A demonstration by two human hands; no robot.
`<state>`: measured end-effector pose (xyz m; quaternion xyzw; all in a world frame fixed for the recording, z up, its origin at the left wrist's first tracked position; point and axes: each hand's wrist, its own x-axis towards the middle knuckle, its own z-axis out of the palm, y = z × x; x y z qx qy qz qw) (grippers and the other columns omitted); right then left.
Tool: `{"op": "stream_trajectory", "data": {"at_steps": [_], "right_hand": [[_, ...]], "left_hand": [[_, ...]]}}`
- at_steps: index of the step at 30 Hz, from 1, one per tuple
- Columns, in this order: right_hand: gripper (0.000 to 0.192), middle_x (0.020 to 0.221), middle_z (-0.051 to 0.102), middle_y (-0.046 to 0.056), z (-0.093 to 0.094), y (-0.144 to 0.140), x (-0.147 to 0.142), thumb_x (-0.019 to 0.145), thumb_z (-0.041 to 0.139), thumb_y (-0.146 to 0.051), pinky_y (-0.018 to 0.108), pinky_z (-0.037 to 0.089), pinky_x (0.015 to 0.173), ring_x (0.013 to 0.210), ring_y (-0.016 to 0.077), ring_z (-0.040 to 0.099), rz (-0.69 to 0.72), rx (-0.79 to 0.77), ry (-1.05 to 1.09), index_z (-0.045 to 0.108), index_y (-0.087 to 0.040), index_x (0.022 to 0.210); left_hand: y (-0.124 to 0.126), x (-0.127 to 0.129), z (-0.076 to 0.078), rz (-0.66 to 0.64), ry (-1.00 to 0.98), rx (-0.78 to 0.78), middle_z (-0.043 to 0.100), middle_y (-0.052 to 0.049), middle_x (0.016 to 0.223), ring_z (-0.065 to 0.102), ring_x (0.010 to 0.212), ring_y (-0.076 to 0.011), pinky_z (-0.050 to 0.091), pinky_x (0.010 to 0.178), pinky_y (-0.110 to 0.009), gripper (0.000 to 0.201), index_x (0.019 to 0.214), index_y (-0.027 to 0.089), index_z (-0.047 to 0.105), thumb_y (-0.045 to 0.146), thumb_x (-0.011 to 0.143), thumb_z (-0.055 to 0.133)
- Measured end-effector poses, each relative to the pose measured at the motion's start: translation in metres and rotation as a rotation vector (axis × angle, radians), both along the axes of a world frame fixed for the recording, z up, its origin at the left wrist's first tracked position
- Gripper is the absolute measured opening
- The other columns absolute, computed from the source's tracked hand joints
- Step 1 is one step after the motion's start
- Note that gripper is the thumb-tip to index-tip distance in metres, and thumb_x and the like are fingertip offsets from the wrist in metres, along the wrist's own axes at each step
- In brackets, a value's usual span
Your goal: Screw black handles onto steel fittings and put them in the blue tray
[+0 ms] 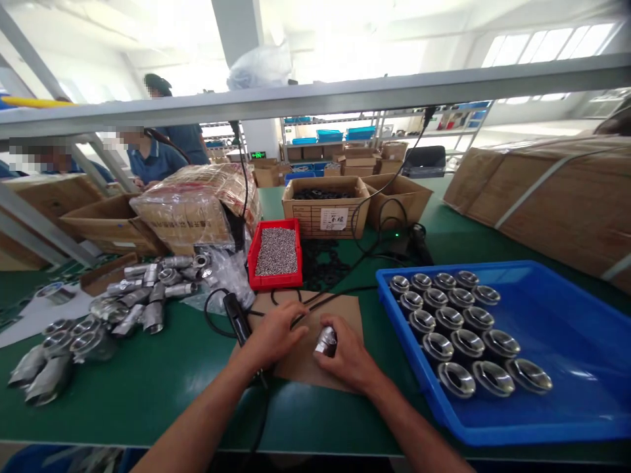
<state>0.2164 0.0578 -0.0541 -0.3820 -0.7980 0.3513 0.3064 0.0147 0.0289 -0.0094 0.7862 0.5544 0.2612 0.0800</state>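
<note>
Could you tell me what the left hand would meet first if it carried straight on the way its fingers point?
Probably the metal part held by the right hand, since the left hand points right across the cardboard sheet; depth is uncertain.

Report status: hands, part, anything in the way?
Right hand shut on metal fitting over cardboard sheet. Left hand open, resting on black cable. Black handheld tool beside left hand.

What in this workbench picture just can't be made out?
- Head view: the metal part is mostly covered by the right hand.
- The left hand hides what its fingers press on the cardboard sheet.
- The white box label is too small to read.
- The blue tray is cut off at the right edge.
</note>
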Motion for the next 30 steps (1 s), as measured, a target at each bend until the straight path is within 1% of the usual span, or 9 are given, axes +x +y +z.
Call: {"op": "stream_trajectory", "data": {"at_steps": [2, 5, 9, 13, 18, 22, 26, 28, 30], "right_hand": [[0.048, 0.130, 0.055, 0.012, -0.005, 0.002, 0.004, 0.069, 0.069, -0.018, 0.044, 0.041, 0.107, 0.123, 0.0275, 0.052, 0.035, 0.031, 0.016, 0.053, -0.021, 0.114], [0.049, 0.140, 0.045, 0.012, -0.007, 0.003, 0.005, 0.068, 0.070, -0.019, 0.045, 0.036, 0.112, 0.133, 0.0291, 0.044, 0.042, 0.070, 0.003, 0.059, -0.022, 0.116], [0.059, 0.127, 0.051, 0.010, -0.004, 0.002, 0.007, 0.068, 0.074, -0.023, 0.043, 0.041, 0.107, 0.122, 0.0277, 0.052, 0.006, 0.092, -0.018, 0.060, -0.024, 0.125], [0.068, 0.119, 0.060, 0.009, -0.004, 0.003, 0.011, 0.065, 0.077, -0.026, 0.042, 0.046, 0.103, 0.112, 0.0257, 0.059, -0.018, 0.012, 0.021, 0.051, -0.021, 0.128], [0.057, 0.132, 0.055, 0.012, -0.004, 0.005, 0.012, 0.066, 0.077, -0.022, 0.043, 0.039, 0.110, 0.125, 0.0266, 0.052, 0.059, 0.036, 0.055, 0.057, -0.020, 0.119], [0.060, 0.133, 0.052, 0.011, -0.001, 0.005, 0.012, 0.068, 0.075, -0.020, 0.042, 0.039, 0.110, 0.126, 0.0264, 0.051, 0.094, 0.048, 0.049, 0.059, -0.022, 0.126], [0.063, 0.127, 0.059, 0.009, -0.001, 0.003, 0.012, 0.068, 0.075, -0.020, 0.042, 0.043, 0.108, 0.120, 0.0254, 0.056, 0.136, 0.068, 0.083, 0.056, -0.022, 0.128], [0.069, 0.127, 0.060, 0.009, -0.002, 0.000, 0.010, 0.067, 0.076, -0.021, 0.041, 0.046, 0.104, 0.116, 0.0250, 0.059, 0.172, 0.052, 0.087, 0.052, -0.022, 0.131], [0.073, 0.126, 0.061, 0.009, -0.003, -0.004, 0.005, 0.066, 0.076, -0.021, 0.039, 0.049, 0.100, 0.112, 0.0244, 0.061, 0.220, 0.023, 0.085, 0.047, -0.022, 0.133]], "left_hand": [[0.030, -0.002, 0.006, 0.085, 0.063, 0.112, 0.061, -0.011, 0.125, 0.055, 0.118, -0.0289, 0.044, 0.103, -0.047, 0.026, 0.110, 0.022, 0.066, 0.021, 0.084, 0.062], [0.074, 0.006, 0.002, 0.073, 0.151, 0.178, 0.056, -0.013, 0.131, 0.040, 0.134, -0.0340, 0.026, 0.116, -0.057, 0.021, 0.103, 0.021, 0.069, 0.019, 0.082, 0.063], [0.110, 0.017, -0.015, 0.014, 0.241, 0.195, 0.065, -0.012, 0.111, 0.041, 0.133, -0.0356, 0.016, 0.118, -0.062, 0.013, 0.081, 0.021, 0.072, 0.011, 0.073, 0.067], [0.117, 0.016, -0.032, -0.006, 0.256, 0.194, 0.065, -0.012, 0.091, 0.045, 0.129, -0.0352, 0.014, 0.118, -0.065, 0.018, 0.073, 0.021, 0.072, 0.008, 0.076, 0.060], [0.113, 0.014, -0.038, -0.017, 0.189, 0.172, 0.064, -0.009, 0.082, 0.051, 0.121, -0.0277, 0.020, 0.119, -0.058, 0.024, 0.074, 0.020, 0.068, 0.010, 0.085, 0.050], [0.099, 0.014, -0.023, 0.065, 0.063, 0.155, 0.066, -0.011, 0.094, 0.053, 0.118, -0.0285, 0.028, 0.115, -0.055, 0.015, 0.087, 0.018, 0.067, 0.014, 0.086, 0.053], [0.054, 0.014, -0.005, 0.180, -0.127, 0.079, 0.066, -0.008, 0.089, 0.064, 0.087, -0.0210, 0.050, 0.089, -0.038, 0.028, 0.106, 0.016, 0.063, 0.019, 0.097, 0.037], [0.022, 0.014, -0.004, 0.166, -0.210, 0.004, 0.066, -0.003, 0.081, 0.064, 0.075, -0.0166, 0.052, 0.075, -0.029, 0.029, 0.105, 0.019, 0.063, 0.022, 0.098, 0.035], [-0.008, 0.016, -0.011, 0.139, -0.283, -0.068, 0.067, 0.000, 0.078, 0.064, 0.072, -0.0145, 0.051, 0.070, -0.024, 0.025, 0.101, 0.021, 0.066, 0.024, 0.098, 0.042]]}}
